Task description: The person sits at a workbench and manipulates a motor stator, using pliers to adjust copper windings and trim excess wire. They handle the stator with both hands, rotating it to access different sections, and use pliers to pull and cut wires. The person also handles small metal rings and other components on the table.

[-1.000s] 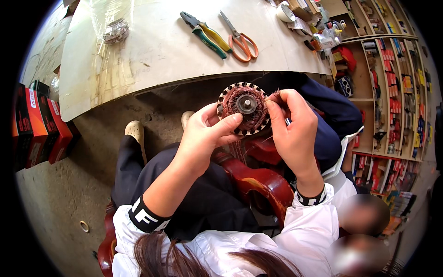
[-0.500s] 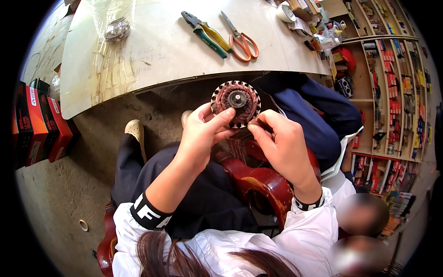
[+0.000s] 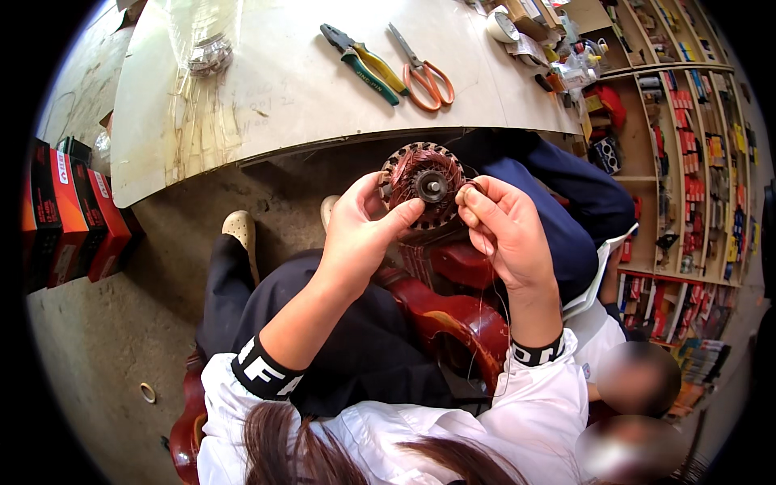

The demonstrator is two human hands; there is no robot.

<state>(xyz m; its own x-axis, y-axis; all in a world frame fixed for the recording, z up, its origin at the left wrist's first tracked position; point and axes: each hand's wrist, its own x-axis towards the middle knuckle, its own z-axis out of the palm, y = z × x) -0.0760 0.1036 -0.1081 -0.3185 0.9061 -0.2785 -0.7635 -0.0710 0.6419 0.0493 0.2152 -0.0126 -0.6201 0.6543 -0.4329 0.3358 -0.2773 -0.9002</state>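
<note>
In my left hand is a round motor armature wound with reddish copper wire. Its slotted rim and central shaft face up toward me, and my thumb lies beside the shaft. My right hand is at the armature's right edge, thumb and forefinger pinched on a thin wire. Loose strands of that wire hang below the right hand, over the red wooden seat. The far side of the armature and my left fingertips are hidden.
Pliers and orange-handled scissors lie on the pale table ahead. Red and black boxes stand at left. Another person's navy-trousered leg is close on the right, before shelves of small packages.
The armature has shifted slightly right and tilted. My right hand has turned more upright and risen along the armature's right edge; loose wire now shows hanging below it.
</note>
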